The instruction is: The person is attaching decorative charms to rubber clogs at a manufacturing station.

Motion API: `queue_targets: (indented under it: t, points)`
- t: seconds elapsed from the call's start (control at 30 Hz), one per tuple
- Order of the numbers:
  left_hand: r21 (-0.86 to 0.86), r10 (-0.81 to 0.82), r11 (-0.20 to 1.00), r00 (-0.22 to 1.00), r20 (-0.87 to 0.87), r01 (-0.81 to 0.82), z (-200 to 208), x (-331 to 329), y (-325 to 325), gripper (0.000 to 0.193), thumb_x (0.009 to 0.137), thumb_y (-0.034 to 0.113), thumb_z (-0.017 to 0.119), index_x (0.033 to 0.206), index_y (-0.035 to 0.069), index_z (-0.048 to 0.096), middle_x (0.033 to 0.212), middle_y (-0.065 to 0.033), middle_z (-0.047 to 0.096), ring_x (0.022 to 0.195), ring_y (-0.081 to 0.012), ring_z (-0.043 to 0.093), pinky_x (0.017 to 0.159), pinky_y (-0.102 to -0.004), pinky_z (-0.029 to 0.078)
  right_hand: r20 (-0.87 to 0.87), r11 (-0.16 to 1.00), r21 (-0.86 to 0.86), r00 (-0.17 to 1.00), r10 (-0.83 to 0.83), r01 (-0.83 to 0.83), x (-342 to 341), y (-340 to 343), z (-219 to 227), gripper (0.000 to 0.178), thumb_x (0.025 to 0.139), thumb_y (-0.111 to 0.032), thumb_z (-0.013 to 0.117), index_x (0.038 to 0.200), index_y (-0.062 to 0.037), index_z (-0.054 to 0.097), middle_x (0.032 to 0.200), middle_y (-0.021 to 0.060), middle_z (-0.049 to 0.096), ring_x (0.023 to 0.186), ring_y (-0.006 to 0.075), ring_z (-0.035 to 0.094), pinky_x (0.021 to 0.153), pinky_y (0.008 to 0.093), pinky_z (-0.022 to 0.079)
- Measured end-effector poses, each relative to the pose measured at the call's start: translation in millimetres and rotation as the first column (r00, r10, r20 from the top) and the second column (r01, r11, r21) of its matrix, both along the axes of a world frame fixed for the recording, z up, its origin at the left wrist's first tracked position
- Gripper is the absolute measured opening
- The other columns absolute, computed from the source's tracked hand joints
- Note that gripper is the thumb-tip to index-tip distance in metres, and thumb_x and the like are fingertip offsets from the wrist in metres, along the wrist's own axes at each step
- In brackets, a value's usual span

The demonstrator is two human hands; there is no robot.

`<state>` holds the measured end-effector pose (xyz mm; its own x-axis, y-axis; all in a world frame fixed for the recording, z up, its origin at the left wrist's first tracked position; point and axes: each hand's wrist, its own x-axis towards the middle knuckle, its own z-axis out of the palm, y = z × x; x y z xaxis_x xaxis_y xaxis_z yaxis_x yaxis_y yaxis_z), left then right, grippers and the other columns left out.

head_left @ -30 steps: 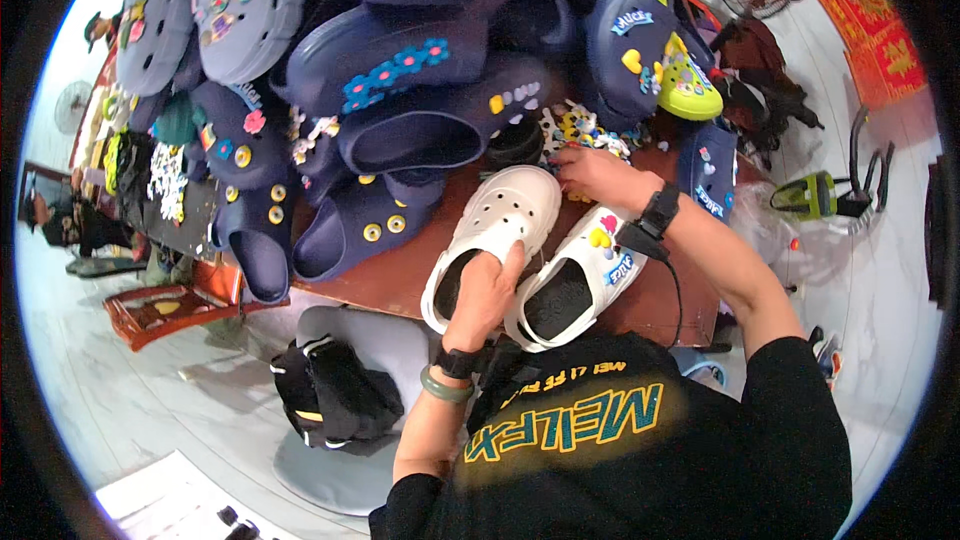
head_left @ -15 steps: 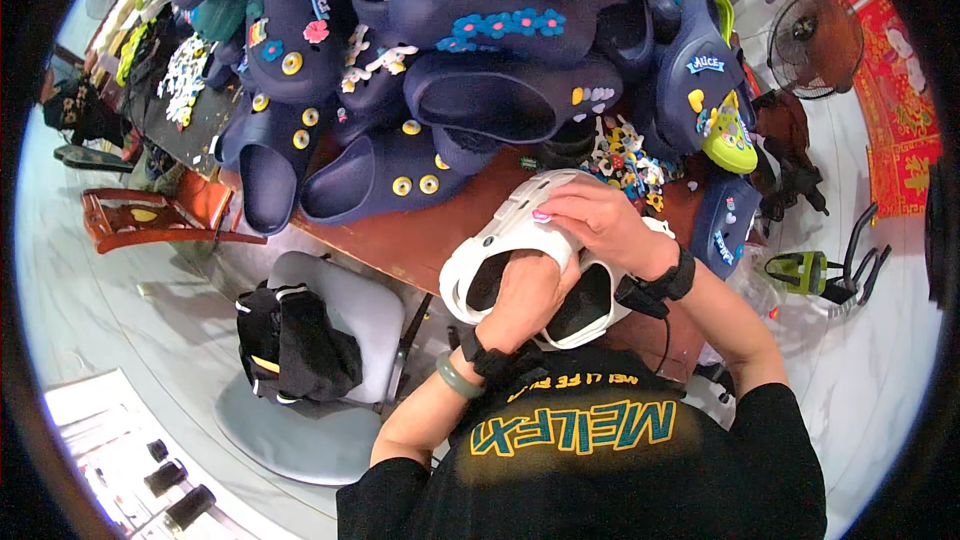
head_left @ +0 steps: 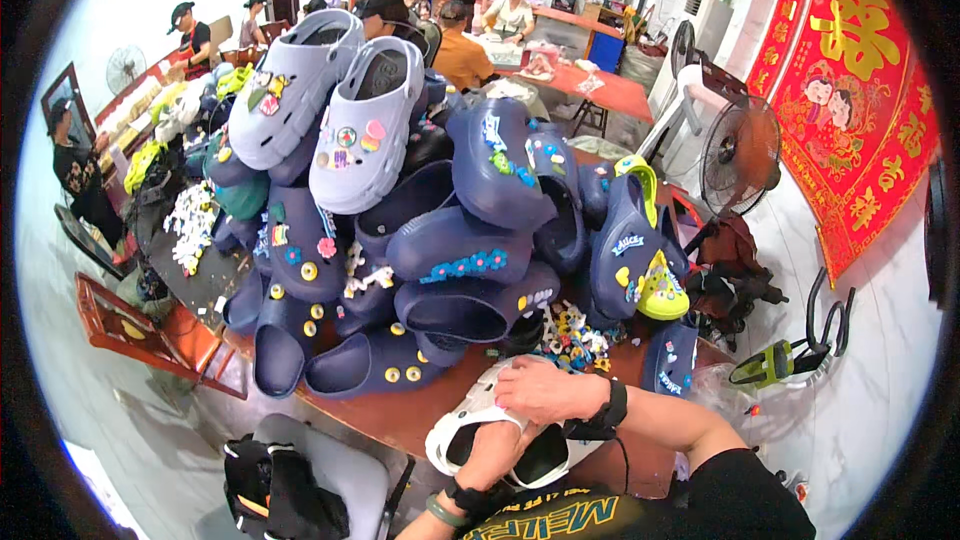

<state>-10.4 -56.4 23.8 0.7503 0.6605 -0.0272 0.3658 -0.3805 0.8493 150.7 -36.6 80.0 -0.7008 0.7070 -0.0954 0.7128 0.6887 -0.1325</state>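
A white clog (head_left: 478, 396) with holes in its upper is held near the table's front edge, close to my body. My left hand (head_left: 497, 450) reaches into its foot opening; the fingertips are hidden inside. Across the top of the upper lies my right hand (head_left: 552, 390), fingers bent and pressed together against it; whatever is under them is hidden. Just beyond my right hand is a heap of small colourful shoe charms (head_left: 575, 335). To its right lies a navy clog (head_left: 672, 360) with charms on it.
A tall pile of navy clogs (head_left: 460, 255), topped by two lilac clogs (head_left: 365, 155), fills the brown table (head_left: 400, 408). A grey chair (head_left: 345, 480) with a black garment (head_left: 300, 490) stands front left. A fan (head_left: 740, 155) is at right. Other people (head_left: 465, 50) sit and stand farther back.
The view has tilted up, so the room behind the pile shows and my hands appear lower. A small pink charm seen at my right fingertips is now hidden. My left hand stays inside the clog.
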Motion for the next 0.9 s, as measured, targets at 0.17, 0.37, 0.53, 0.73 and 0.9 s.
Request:
queue_targets:
  t: [0.17,0.37,0.53,0.73,0.9]
  points:
    - [-0.059,-0.032,0.998,0.995,-0.093,0.027,3.4,-0.7,14.0,0.038,0.089,0.035,0.054,0.098,-0.001,0.059,0.091,-0.025,0.061,0.084,-0.0414,0.059,0.069,-0.0467,0.047,0.081,0.998,-0.062,0.996,0.031,-0.026,-4.4,4.0,6.7,0.029,0.068,-0.021,0.066,0.094,-0.0088,0.06,0.091,0.0025,0.055,0.099,0.0187,0.051,0.088,0.0426,0.039]
    - [-0.228,-0.068,0.972,0.996,-0.061,0.052,-32.9,-5.6,20.3,0.041,0.09,0.036,0.053,0.092,-0.005,0.058,0.089,-0.0268,0.06,0.082,-0.0388,0.059,0.069,-0.0433,0.046,0.062,0.998,0.03,0.996,-0.065,0.063,-3.5,3.0,-17.8,0.033,0.068,-0.018,0.065,0.1,-0.009,0.06,0.095,0.0009,0.056,0.099,0.0167,0.052,0.087,0.0426,0.039]
    - [-0.905,0.436,0.359,0.816,0.379,0.228,-25.6,-29.8,34.0,0.022,0.093,0.015,0.052,0.104,-0.004,0.056,0.105,-0.016,0.06,0.1,-0.0236,0.058,0.089,-0.0328,0.045,-0.089,0.987,0.093,0.988,-0.127,0.135,3.6,-6.8,-18.1,0.034,0.069,-0.013,0.062,0.103,-0.0091,0.061,0.096,0.002,0.056,0.098,0.0184,0.053,0.085,0.04,0.04]
    - [-0.981,0.646,0.08,0.74,0.187,0.179,-33.2,-32.9,26.3,0.024,0.093,0.019,0.054,0.103,-0.002,0.058,0.098,-0.0126,0.063,0.096,-0.0215,0.06,0.09,-0.0329,0.047,-0.139,0.982,0.101,0.98,-0.144,0.159,-2.7,-8.0,-10.5,0.027,0.075,-0.02,0.057,0.098,-0.007,0.062,0.091,0.0047,0.057,0.093,0.02,0.054,0.083,0.0421,0.039]
    - [-0.981,0.704,0.15,0.683,0.194,0.124,-31.6,-26.3,21.5,0.017,0.09,0.012,0.052,0.097,-0.002,0.059,0.086,-0.0106,0.064,0.084,-0.019,0.062,0.08,-0.0306,0.049,-0.159,0.979,0.071,0.971,-0.18,0.193,-13.8,-8.0,2.0,0.029,0.078,-0.03,0.055,0.088,-0.0043,0.064,0.083,0.007,0.058,0.088,0.0212,0.055,0.086,0.0465,0.037]
